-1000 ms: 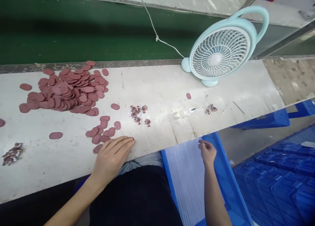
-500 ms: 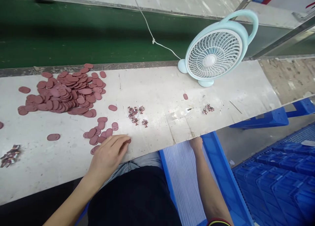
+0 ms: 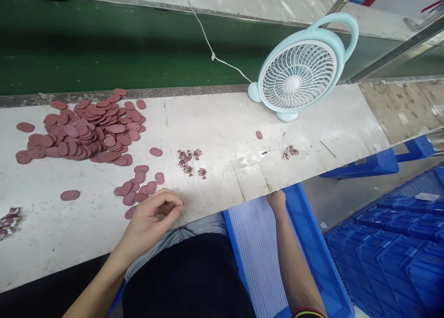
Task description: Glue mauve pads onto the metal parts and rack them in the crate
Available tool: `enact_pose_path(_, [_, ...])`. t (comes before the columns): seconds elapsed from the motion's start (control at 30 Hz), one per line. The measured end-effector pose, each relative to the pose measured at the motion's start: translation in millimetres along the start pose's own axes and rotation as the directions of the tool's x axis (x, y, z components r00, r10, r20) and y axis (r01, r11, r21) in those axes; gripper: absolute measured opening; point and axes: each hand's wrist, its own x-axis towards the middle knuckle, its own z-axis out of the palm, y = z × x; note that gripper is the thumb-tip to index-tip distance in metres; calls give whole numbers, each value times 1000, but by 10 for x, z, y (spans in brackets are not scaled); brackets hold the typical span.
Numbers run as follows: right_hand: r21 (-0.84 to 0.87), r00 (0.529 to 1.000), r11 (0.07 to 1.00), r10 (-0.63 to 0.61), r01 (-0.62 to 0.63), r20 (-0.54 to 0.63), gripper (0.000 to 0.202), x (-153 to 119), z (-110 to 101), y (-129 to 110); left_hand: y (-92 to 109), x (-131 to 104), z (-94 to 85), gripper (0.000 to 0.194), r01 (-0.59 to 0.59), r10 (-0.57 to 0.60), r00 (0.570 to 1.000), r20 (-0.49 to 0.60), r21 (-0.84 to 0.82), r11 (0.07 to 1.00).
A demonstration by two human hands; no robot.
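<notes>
My left hand (image 3: 155, 215) is closed in a pinch at the table's front edge. Thumb and forefinger hold a reddish oval disc, of which only a dark bit of edge shows at the fingertips. Just left of it lies a small group of matching discs (image 3: 140, 197). A large heap of these discs (image 3: 78, 135) spreads behind, to the left. My right hand (image 3: 276, 199) reaches down by the table edge above a blue crate (image 3: 305, 221) with a white ribbed sheet (image 3: 251, 244); its fingers are hidden.
Small dark patterned pieces (image 3: 186, 157) lie mid-table, with more pieces (image 3: 290, 151) to the right. Between them lies a clear bottle with a thin dark tip (image 3: 253, 157). A light-blue fan (image 3: 294, 80) stands at the back. Blue crates (image 3: 388, 244) are stacked at the right.
My left hand has turned and raised its knuckles, fingertips pinched; the disc under them earlier is now mostly hidden. My right hand stays by the table edge. The view has shifted slightly.
</notes>
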Motion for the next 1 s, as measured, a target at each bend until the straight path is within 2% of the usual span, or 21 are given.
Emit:
enact_pose_path(0.1, [324,983,945,101,-45,-156,31,-137,-219,-18,-49,-83,5,7,55,-66,997,-40,-227,972])
enact_pose_path(0.17, [534,949,845,177,-11,-260,36,-310,-396,-91,-67,-154,7,18,148,-153,988,18,-392,908])
enact_pose_path(0.23, [707,923,704,226,67,-312,37,-544,-567,-250,-65,-225,18,28,254,-221,967,126,-526,812])
enact_pose_path(0.27, [777,926,621,224,104,-303,35,-673,-641,-362,-57,-255,29,31,295,-242,955,169,-576,762])
enact_pose_path(0.33, [887,969,447,147,114,-199,31,-917,-751,-639,-35,-302,68,32,342,-263,939,220,-654,675])
enact_pose_path(0.4, [946,1000,322,-5,28,-28,36,-1082,-796,-949,-12,-327,121,30,356,-255,934,250,-715,602])
enact_pose_path(0.43, [971,990,228,-104,-72,98,43,-1117,-792,-1102,-2,-332,150,30,356,-238,934,266,-742,568])
enact_pose_path(0.47, [971,946,98,-223,-216,233,49,-1115,-772,-1246,7,-332,179,30,353,-215,936,281,-766,537])
enact_pose_path(0.5, [918,865,-60,-365,-392,346,54,-1077,-738,-1377,16,-329,205,30,351,-191,936,294,-786,509])
enact_pose_path(0.53, [789,754,-217,-515,-575,407,57,-1009,-696,-1492,25,-325,228,31,351,-169,936,308,-802,484])
enact_pose_path(0.57, [601,641,-337,-649,-725,409,58,-919,-651,-1592,33,-321,247,31,352,-153,936,317,-813,464])
enact_pose_path(0.6, [414,558,-405,-742,-815,373,59,-819,-608,-1674,42,-318,262,30,354,-144,935,325,-822,446])
enact_pose_path(0.63, [286,514,-435,-790,-854,334,57,-723,-573,-1742,50,-318,273,29,356,-143,934,327,-830,429])
enact_pose_path(0.7, [167,478,-448,-826,-878,297,45,-595,-544,-1841,63,-323,286,27,357,-150,934,323,-846,396])
enact_pose_path(0.77, [146,461,-438,-836,-887,296,36,-612,-588,-1901,72,-335,292,26,350,-168,936,309,-865,358])
enact_pose_path(0.8, [188,469,-430,-827,-883,310,36,-681,-636,-1922,75,-340,295,25,346,-179,937,302,-874,342])
enact_pose_path(0.83, [273,490,-415,-805,-868,334,37,-787,-698,-1940,77,-345,300,25,342,-190,937,293,-881,327])
enact_pose_path(0.9, [554,584,-326,-714,-766,387,40,-1077,-837,-1975,78,-351,314,25,336,-207,937,282,-892,302])
enact_pose_path(0.93, [693,640,-243,-659,-679,396,42,-1242,-900,-1995,79,-353,324,25,333,-211,937,279,-896,292])
enact_pose_path(1.0, [868,734,-70,-570,-492,370,43,-1568,-980,-2042,81,-356,348,26,329,-211,937,278,-904,272])
